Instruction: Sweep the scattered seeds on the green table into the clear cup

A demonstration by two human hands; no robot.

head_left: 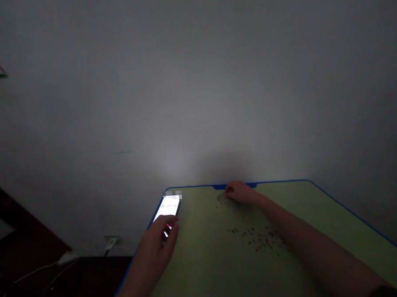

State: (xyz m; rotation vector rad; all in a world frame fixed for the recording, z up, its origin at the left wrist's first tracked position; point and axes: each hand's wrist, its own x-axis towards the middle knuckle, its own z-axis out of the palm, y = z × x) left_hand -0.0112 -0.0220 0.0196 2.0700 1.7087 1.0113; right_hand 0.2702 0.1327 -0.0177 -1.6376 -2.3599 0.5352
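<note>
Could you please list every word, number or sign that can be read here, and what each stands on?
"00 27" on the lit screen of the phone; the pair of digits after it is too blurred to be sure of.
The top edge of the phone is pixelated and unreadable.
No other text can be read.

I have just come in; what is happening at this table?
A person's left hand is over the near end of a lit phone, at the left side of a green table. The right hand is by the far edge, curled at something too dim to identify. Small dark pieces lie scattered nearer, beside the right forearm.
</note>
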